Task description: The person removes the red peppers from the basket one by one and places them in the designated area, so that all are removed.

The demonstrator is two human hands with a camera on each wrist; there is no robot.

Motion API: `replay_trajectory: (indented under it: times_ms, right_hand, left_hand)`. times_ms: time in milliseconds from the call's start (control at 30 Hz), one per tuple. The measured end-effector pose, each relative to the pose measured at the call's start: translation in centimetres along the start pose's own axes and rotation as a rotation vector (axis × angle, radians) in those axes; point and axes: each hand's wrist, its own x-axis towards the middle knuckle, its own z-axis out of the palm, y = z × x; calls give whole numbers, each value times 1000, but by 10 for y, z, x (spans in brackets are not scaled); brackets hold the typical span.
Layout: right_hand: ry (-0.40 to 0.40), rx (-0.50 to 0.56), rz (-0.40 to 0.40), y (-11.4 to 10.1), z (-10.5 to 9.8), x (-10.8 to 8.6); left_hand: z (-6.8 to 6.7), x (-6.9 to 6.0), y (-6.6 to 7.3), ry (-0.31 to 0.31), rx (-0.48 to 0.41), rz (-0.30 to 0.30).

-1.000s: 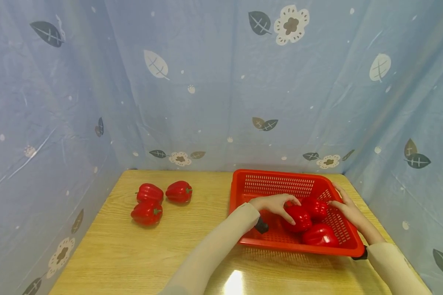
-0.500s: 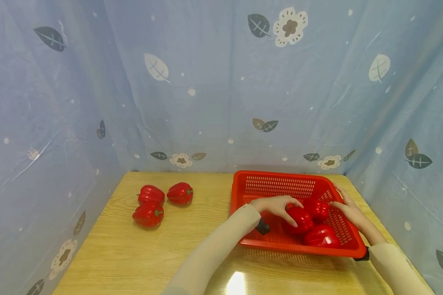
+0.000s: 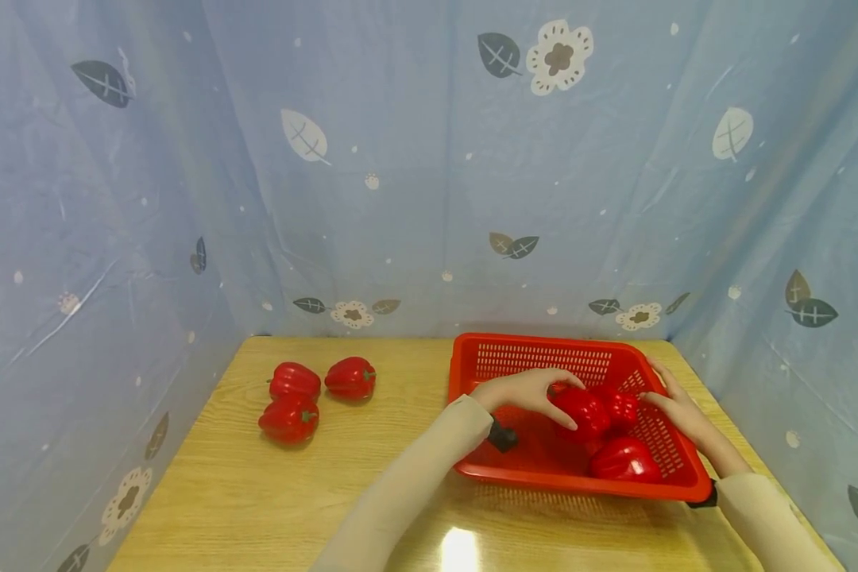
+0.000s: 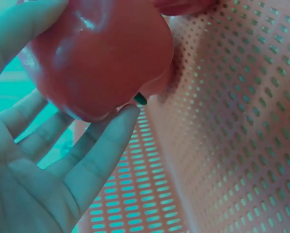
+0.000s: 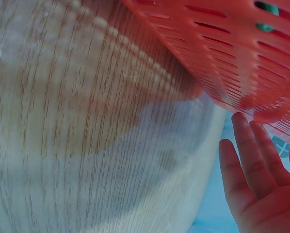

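In the head view my left hand (image 3: 529, 393) reaches into the red plastic basket (image 3: 515, 477) and holds a red bell pepper (image 3: 585, 415) between thumb and fingers. The left wrist view shows the thumb on one side of this pepper (image 4: 106, 53), the fingers on the other and its green stem by a fingertip. Two more red bell peppers lie in the basket, a rear pepper (image 3: 622, 409) and a front pepper (image 3: 625, 461). My right hand (image 3: 686, 409) holds the basket's right side, thumb over the rim; its fingers lie against the outer wall in the right wrist view.
Three red bell peppers stand together at the table's left: a back pepper (image 3: 295, 380), a front pepper (image 3: 289, 421) and a right-hand pepper (image 3: 350, 378). The wooden table (image 3: 272, 500) is bounded by a blue patterned curtain (image 3: 400, 199) behind and at both sides.
My left hand and its pepper have risen slightly within the basket, and the pepper has turned a little. The right hand keeps its place on the basket. The head view has shifted slightly.
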Motion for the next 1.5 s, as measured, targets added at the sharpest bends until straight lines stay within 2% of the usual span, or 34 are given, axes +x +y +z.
replay_trajectory:
  times_ms: [233,633,967,1300,1500]
  right_hand:
    - [-3,-2,4,-2,-1,0]
    - [0,13,0,-2,1,-4]
    - [-6,28,11,-3,1,-3]
    - [-4,34,6,-3,1,-4]
    - [-14,51,-1,-3,1,-3]
  left_hand:
    - [-7,-11,4,34,-31,3]
    - [-13,-27,7,140,-106,-17]
    - [-21,-42,10,225,-150,15]
    - [-26,-54,6,291,-171,39]
    - [-29,-64,3,343,-178,31]
